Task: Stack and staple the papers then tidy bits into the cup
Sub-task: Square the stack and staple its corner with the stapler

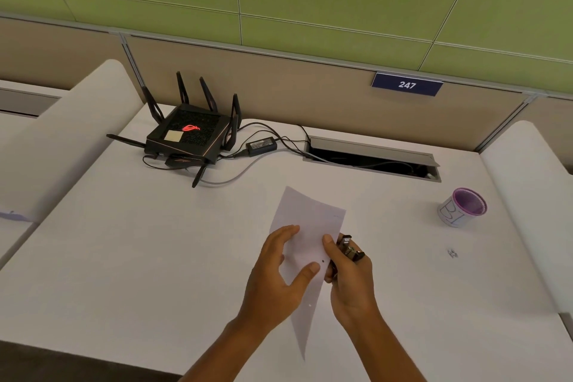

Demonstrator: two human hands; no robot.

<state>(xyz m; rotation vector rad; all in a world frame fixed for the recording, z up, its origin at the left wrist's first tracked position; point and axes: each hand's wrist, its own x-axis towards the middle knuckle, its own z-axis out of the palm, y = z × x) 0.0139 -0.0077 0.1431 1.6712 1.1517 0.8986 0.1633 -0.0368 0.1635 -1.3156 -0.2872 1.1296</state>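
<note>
Left hand (279,270) pinches the papers (305,245), thumb on top, holding them just above the surface (155,257). Right hand (350,276) is wrapped round the small stapler (349,249) at the sheets' right edge. This looks like the stapling step: next, bite the edge squarely and squeeze. Plenty of bare room around. The cup (462,208) stands well off to the right, the bits (452,253) lying nearer, short of it.
</note>
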